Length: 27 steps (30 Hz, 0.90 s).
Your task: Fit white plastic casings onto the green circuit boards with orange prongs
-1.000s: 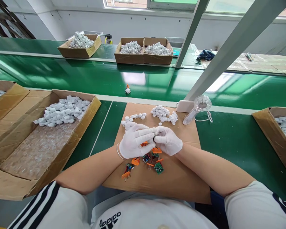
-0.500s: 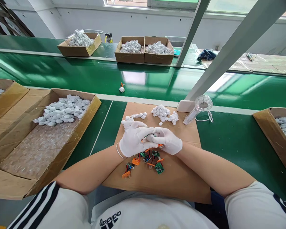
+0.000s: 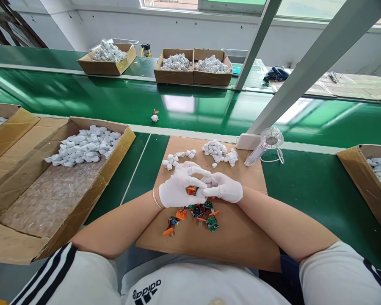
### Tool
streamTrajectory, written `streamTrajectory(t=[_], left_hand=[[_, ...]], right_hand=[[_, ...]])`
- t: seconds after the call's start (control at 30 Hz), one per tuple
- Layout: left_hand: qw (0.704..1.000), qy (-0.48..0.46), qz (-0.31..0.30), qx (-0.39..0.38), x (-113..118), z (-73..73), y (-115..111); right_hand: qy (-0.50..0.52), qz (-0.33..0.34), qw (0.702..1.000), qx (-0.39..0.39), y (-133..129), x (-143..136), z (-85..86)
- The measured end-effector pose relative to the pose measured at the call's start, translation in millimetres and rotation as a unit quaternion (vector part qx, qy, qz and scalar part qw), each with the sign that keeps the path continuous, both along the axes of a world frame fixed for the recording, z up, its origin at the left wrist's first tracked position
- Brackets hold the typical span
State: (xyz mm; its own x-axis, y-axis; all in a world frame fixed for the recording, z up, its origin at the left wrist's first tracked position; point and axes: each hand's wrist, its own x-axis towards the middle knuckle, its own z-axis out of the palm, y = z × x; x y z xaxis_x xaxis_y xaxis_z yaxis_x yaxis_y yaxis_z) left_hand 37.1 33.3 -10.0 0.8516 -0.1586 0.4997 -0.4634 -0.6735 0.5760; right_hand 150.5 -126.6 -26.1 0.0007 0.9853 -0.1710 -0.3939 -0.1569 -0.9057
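Note:
Both my hands wear white gloves and meet above the cardboard sheet [image 3: 241, 237]. My left hand [image 3: 181, 185] curls its fingers and thumb around an orange plug piece [image 3: 191, 190] with a bit of circuit board. My right hand [image 3: 225, 188] is closed, its fingertips pressed together against those of the left; what they pinch is mostly hidden. Just below the hands lie several orange plug pieces [image 3: 168, 232] wired to green circuit boards [image 3: 212, 224]. Beyond the hands are small piles of white plastic housings [image 3: 214, 148], with more white housings [image 3: 170, 162] to the left.
An open carton [image 3: 114, 169] of white pieces stands at left, another carton [image 3: 352, 163] at right. A clear handheld fan [image 3: 271, 138] sits beside a white block [image 3: 247, 141]. On the green conveyor [image 3: 114, 99] is a small white-and-orange assembly [image 3: 155, 116]. Filled boxes [image 3: 173, 77] line the far shelf.
My left fingers have spread apart somewhat, and the orange plug piece now shows between them. The white-and-orange assembly on the conveyor has shifted left.

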Motion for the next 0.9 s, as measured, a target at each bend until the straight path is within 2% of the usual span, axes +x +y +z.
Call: streamTrajectory(t=[0.17, 0.3, 0.43, 0.63, 0.77, 0.9], left_hand=[[1.0, -0.007, -0.002, -0.016, -0.4, 3.9, -4.7], [1.0, 0.007, 0.013, 0.001, -3.1, 3.2, -6.9], [1.0, 0.015, 0.012, 0.011, -5.1, -1.9, -7.4], [0.999, 0.025, 0.025, 0.022, -6.1, -2.3, -10.8], [0.998, 0.02, 0.044, 0.035, -5.4, 0.3, -12.4], [0.991, -0.044, 0.12, 0.047, -1.8, -0.7, -9.6]], right_hand=[[-0.083, 0.026, 0.996, 0.026, 0.6, -1.7, 11.2], [-0.135, 0.003, 0.991, 0.016, 1.9, -6.5, 16.9], [-0.153, -0.023, 0.988, -0.019, 1.3, -11.7, 12.5], [-0.175, -0.045, 0.983, -0.007, -0.4, -17.1, 1.9], [-0.152, -0.069, 0.986, -0.025, 1.8, -17.6, 3.7], [-0.069, -0.126, 0.989, -0.02, 5.0, -15.1, 11.4]])
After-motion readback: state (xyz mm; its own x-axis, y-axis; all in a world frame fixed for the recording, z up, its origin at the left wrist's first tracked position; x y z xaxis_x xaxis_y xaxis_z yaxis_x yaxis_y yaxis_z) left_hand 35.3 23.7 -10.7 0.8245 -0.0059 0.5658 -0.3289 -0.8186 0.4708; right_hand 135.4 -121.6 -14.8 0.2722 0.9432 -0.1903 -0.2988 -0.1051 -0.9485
